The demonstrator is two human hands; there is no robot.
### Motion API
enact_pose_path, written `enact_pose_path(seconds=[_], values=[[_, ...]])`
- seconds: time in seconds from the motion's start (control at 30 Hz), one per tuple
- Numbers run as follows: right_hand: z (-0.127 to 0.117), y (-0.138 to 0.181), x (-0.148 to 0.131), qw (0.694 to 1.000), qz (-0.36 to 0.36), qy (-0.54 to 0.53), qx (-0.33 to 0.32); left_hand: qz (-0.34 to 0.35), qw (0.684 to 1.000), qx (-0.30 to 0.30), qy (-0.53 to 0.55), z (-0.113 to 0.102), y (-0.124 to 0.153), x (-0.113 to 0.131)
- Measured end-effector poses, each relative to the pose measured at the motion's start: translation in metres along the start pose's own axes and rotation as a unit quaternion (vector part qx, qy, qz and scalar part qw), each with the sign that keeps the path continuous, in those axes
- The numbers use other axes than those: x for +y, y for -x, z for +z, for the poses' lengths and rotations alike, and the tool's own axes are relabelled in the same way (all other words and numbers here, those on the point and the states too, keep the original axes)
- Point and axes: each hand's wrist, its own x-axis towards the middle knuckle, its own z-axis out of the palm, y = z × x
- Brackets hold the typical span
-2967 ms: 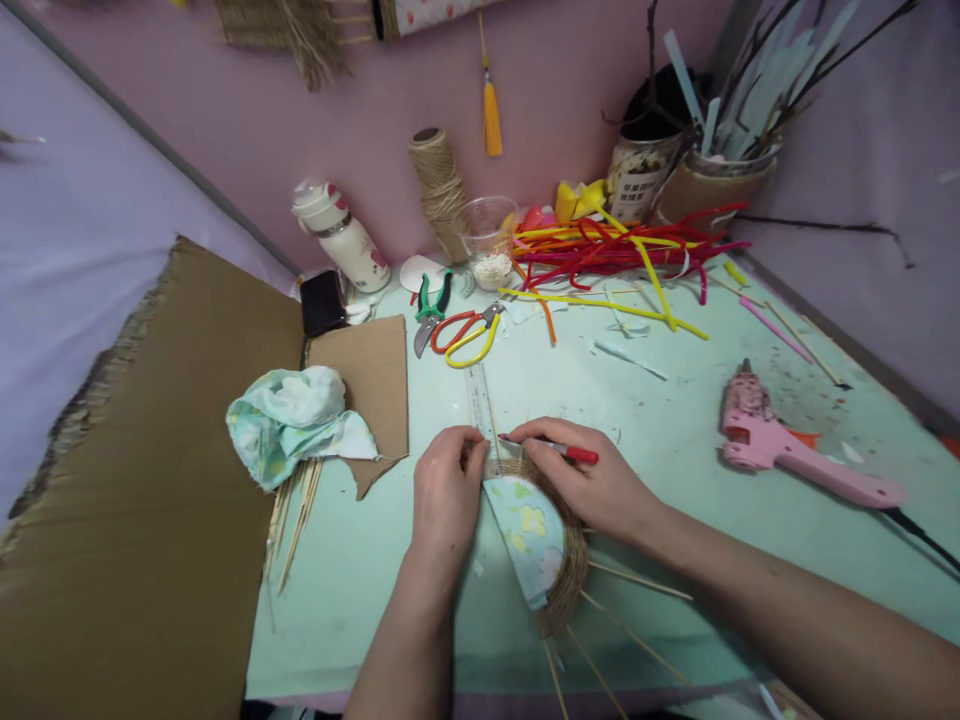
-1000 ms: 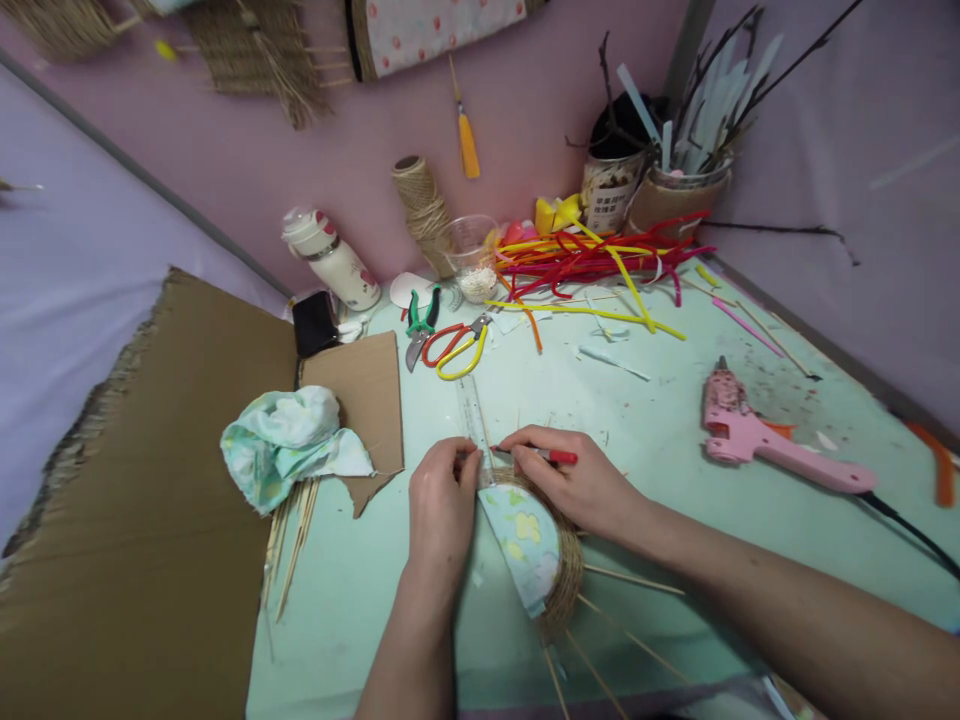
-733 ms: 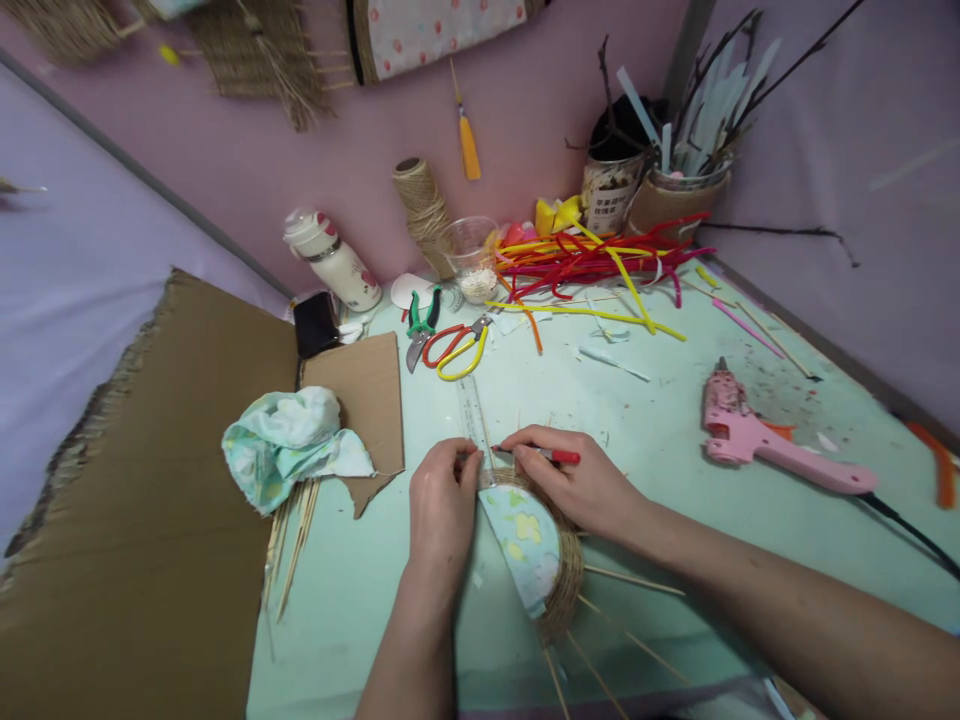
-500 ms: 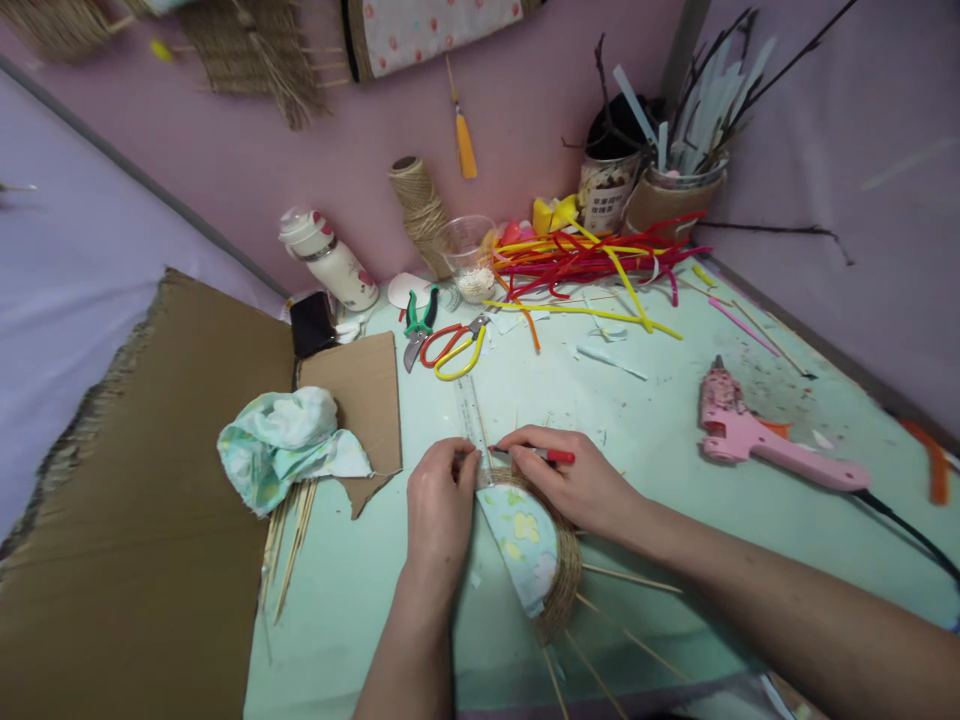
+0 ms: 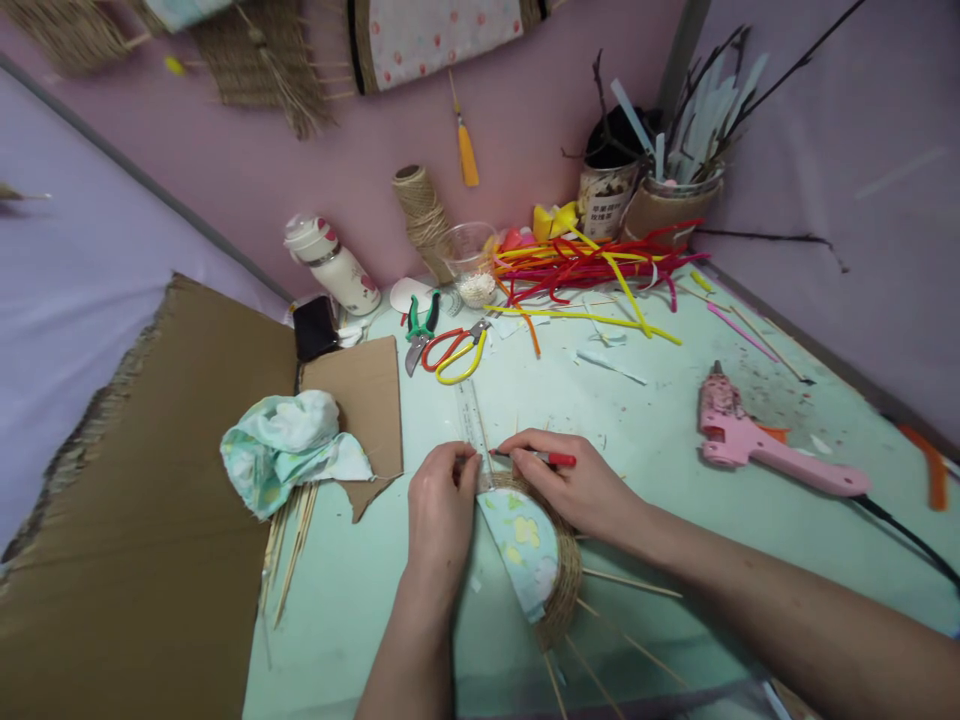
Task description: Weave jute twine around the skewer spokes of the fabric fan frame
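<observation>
A half-round craft piece (image 5: pixel 521 545) lies on the table, its floral cloth centre edged by a wound twine border (image 5: pixel 568 582). Several thin wooden sticks (image 5: pixel 631 583) fan out from that border. Across its upper end runs a clear ruler (image 5: pixel 472 415), beside one of the sticks. My left hand (image 5: pixel 444 495) is closed, fingertips pinching the ruler's edge near the border. In my right hand (image 5: pixel 562 478) is a red marker pen (image 5: pixel 551 458), held like a pencil, its tip by the ruler and stick.
Scissors (image 5: pixel 459 355) and green-handled pruning shears (image 5: pixel 421 330) lie beyond my hands. Right stands a pink glue gun (image 5: pixel 772 445); left, crumpled floral cloth (image 5: pixel 289 450) on cardboard (image 5: pixel 367 385). Behind are a bottle (image 5: pixel 337 265), twine spool (image 5: pixel 424 220) and pipe cleaners (image 5: pixel 585 265).
The camera view has shifted very slightly. Both hands, the pen and the ruler keep nearly the same places.
</observation>
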Motion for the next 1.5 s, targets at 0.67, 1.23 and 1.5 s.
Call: enact_pose_path(seconds=[0.67, 1.23, 1.5], values=[[0.001, -0.001, 0.003, 1.0, -0.017, 0.008, -0.008, 0.003, 1.0, 0.008, 0.007, 0.0, 0.001, -0.001], [-0.01, 0.014, -0.005, 0.923, -0.188, 0.241, -0.234, -0.096, 0.967, 0.12, 0.202, -0.011, 0.0, -0.002], [-0.002, 0.014, 0.002, 0.916, -0.163, 0.314, -0.19, -0.112, 0.981, 0.083, 0.133, -0.011, -0.002, -0.001]])
